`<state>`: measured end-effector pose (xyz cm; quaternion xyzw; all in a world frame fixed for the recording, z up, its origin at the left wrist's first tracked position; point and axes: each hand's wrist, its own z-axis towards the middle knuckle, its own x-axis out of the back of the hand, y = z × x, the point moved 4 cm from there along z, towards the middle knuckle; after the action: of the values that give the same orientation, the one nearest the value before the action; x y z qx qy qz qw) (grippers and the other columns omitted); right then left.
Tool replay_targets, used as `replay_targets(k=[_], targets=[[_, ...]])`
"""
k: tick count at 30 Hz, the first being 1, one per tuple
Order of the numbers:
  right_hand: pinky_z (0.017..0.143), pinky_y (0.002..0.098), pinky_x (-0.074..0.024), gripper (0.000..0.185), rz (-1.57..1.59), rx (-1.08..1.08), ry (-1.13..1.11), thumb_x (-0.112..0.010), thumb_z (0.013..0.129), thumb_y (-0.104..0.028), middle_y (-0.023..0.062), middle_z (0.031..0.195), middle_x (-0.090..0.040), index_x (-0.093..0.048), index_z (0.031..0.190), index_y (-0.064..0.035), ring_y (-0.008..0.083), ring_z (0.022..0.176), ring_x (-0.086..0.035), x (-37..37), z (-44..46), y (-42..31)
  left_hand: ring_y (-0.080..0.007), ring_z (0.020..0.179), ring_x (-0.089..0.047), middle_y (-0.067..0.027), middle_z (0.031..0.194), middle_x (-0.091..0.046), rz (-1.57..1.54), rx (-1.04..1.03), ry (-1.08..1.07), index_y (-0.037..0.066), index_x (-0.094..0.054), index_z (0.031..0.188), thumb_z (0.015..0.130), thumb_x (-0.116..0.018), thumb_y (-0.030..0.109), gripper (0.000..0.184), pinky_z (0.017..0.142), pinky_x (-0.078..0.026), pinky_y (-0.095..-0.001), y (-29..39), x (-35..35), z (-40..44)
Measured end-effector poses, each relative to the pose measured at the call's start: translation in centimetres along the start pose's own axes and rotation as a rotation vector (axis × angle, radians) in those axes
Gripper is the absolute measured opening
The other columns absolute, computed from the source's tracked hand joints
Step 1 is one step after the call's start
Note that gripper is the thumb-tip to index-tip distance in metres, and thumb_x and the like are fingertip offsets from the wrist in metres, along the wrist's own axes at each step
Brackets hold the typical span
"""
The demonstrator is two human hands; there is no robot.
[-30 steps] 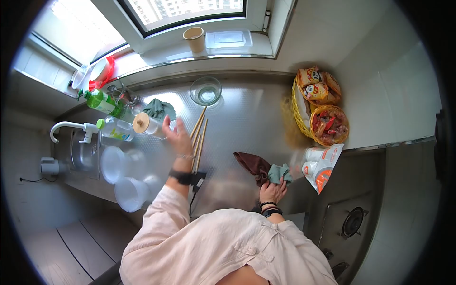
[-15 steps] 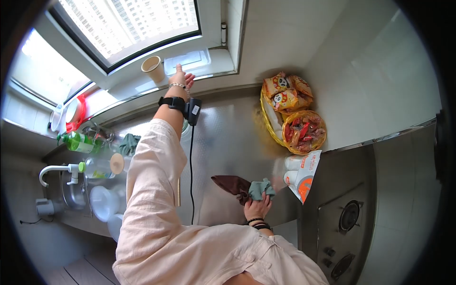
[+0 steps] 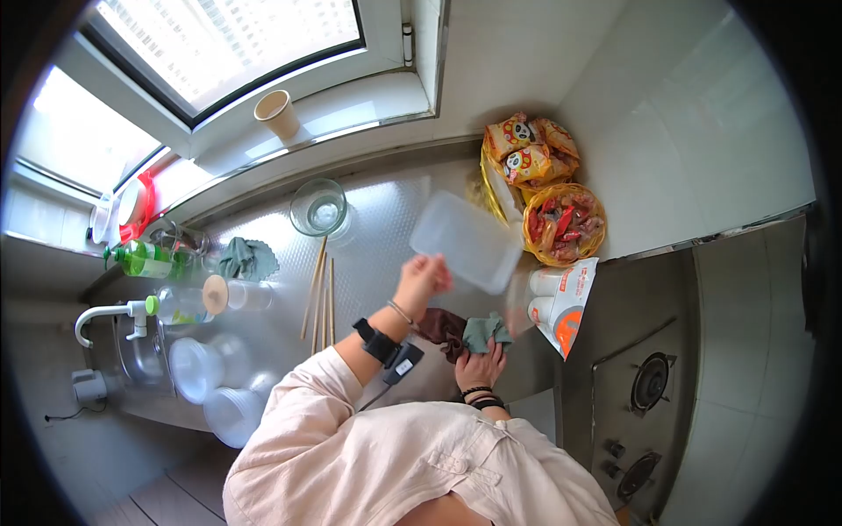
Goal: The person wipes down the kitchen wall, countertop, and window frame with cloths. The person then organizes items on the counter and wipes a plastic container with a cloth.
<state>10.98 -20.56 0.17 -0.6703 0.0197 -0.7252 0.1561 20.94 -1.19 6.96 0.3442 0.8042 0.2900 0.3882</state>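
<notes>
My left hand point(image 3: 424, 282) is closed, pinching the near left edge of a translucent rectangular plastic lid point(image 3: 465, 241) above the steel counter. The lid is slightly blurred. Beneath and just right of that hand lies a dark brown cloth point(image 3: 441, 329), partly hidden by my wrist. My right hand point(image 3: 481, 364) grips a grey-green cloth point(image 3: 487, 334), bunched against the brown one on the counter. A black device with a cable point(image 3: 402, 363) is at my left wristband.
Several chopsticks point(image 3: 321, 298) and a glass bowl point(image 3: 318, 209) are on the counter. Yellow snack bags point(image 3: 531, 149), a yellow basket of red packets point(image 3: 564, 224) and wrapped white rolls point(image 3: 561, 302) stand right. A paper cup point(image 3: 277, 115) sits on the sill; a gas stove point(image 3: 645, 394) is far right.
My left hand has taken the lid from the windowsill and brought it right and down over the counter. The right hand stays on the grey-green cloth.
</notes>
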Motion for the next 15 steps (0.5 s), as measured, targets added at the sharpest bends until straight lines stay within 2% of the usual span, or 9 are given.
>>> replay_targets(k=[2, 3, 4, 7, 9, 11, 12, 13, 15], targets=[[0.091, 0.0518, -0.0289, 0.033, -0.015, -0.011, -0.037, -0.054, 0.072, -0.031, 0.0164, 0.116, -0.049, -0.062, 0.093, -0.0059, 0.0356, 0.109, -0.041, 0.4, 0.2, -0.2, -0.0139, 0.058, -0.056, -0.0049, 0.067, -0.056, 0.167, 0.154, -0.05, 0.002, -0.053, 0.081, 0.086, -0.056, 0.027, 0.025, 0.058, -0.05, -0.0255, -2.5, -0.3, -0.6], [0.092, 0.0518, -0.0287, 0.033, -0.027, -0.032, -0.075, -0.054, 0.072, -0.031, 0.0163, 0.116, -0.049, -0.062, 0.093, -0.0059, 0.0354, 0.109, -0.041, 0.5, 0.2, -0.3, -0.0139, 0.058, -0.056, -0.0049, 0.067, -0.056, 0.166, 0.15, -0.037, 0.002, -0.053, 0.081, 0.086, -0.056, 0.027, 0.025, 0.058, -0.05, -0.0255, -3.2, -0.1, -0.4], [0.092, 0.0516, -0.0287, 0.033, 0.006, -0.024, 0.031, -0.053, 0.072, -0.031, 0.0165, 0.117, -0.048, -0.062, 0.092, -0.0049, 0.0351, 0.11, -0.041, 0.5, 0.3, -0.3, -0.0145, 0.059, -0.057, -0.0053, 0.067, -0.057, 0.221, 0.185, -0.057, 0.002, -0.054, 0.082, 0.086, -0.056, 0.029, 0.028, 0.059, -0.051, -0.0259, -3.9, 0.0, -0.1], [0.092, 0.0513, -0.0285, 0.034, 0.001, -0.031, 0.024, -0.054, 0.072, -0.03, 0.017, 0.119, -0.048, -0.062, 0.092, -0.0042, 0.035, 0.111, -0.041, 0.8, 0.3, -0.5, -0.0153, 0.056, -0.058, -0.006, 0.066, -0.057, 0.413, 0.193, -0.125, 0.0, -0.055, 0.08, 0.086, -0.055, 0.034, 0.035, 0.059, -0.052, -0.0261, -2.4, 0.9, 0.6], [0.093, 0.051, -0.0285, 0.035, -0.003, -0.028, 0.012, -0.054, 0.072, -0.03, 0.0172, 0.119, -0.048, -0.062, 0.093, -0.004, 0.0352, 0.111, -0.041, 0.6, 0.3, -0.4, -0.0143, 0.049, -0.056, -0.0054, 0.061, -0.057, 0.982, 0.22, -0.248, 0.0, -0.056, 0.075, 0.086, -0.054, 0.037, 0.038, 0.05, -0.05, -0.0253, 2.1, 1.7, 0.0], [0.093, 0.0507, -0.0284, 0.035, 0.003, -0.022, 0.001, -0.054, 0.072, -0.03, 0.0174, 0.119, -0.048, -0.062, 0.094, -0.0038, 0.0354, 0.111, -0.041, 0.6, 0.5, -0.5, -0.014, 0.045, -0.054, -0.0044, 0.056, -0.055, 0.946, -0.094, -0.084, 0.001, -0.056, 0.073, 0.087, -0.053, 0.034, 0.036, 0.042, -0.046, -0.0256, 6.6, 5.8, 3.2], [0.094, 0.0511, -0.0271, 0.038, 0.017, -0.038, -0.042, -0.054, 0.073, -0.029, 0.0182, 0.121, -0.047, -0.058, 0.102, -0.0041, 0.0363, 0.113, -0.039, 0.8, 0.5, -0.5, -0.0133, 0.046, -0.054, -0.0043, 0.055, -0.054, 0.988, -0.349, 0.025, 0.003, -0.057, 0.076, 0.088, -0.052, 0.028, 0.028, 0.04, -0.042, -0.0262, 11.1, 7.0, 3.6], [0.095, 0.0515, -0.0257, 0.042, 0.031, -0.057, -0.083, -0.054, 0.074, -0.027, 0.019, 0.123, -0.046, -0.055, 0.109, -0.0045, 0.0372, 0.115, -0.038, 0.8, 0.5, -0.5, -0.0115, 0.05, -0.055, -0.0048, 0.061, -0.057, 0.62, -0.787, 0.048, 0.001, -0.057, 0.083, 0.082, -0.06, 0.028, 0.027, 0.042, -0.043, -0.0243, 14.4, 9.6, 4.6], [0.095, 0.0512, -0.0257, 0.043, 0.02, -0.06, -0.097, -0.054, 0.074, -0.028, 0.0188, 0.123, -0.045, -0.054, 0.11, -0.0048, 0.037, 0.115, -0.038, 0.7, 0.3, -0.4, -0.0218, 0.064, -0.061, -0.009, 0.07, -0.062, 0.914, -0.714, 0.472, 0.007, -0.049, 0.113, 0.082, -0.057, 0.027, 0.038, 0.058, -0.047, -0.0329, 22.7, 9.0, 1.8]])
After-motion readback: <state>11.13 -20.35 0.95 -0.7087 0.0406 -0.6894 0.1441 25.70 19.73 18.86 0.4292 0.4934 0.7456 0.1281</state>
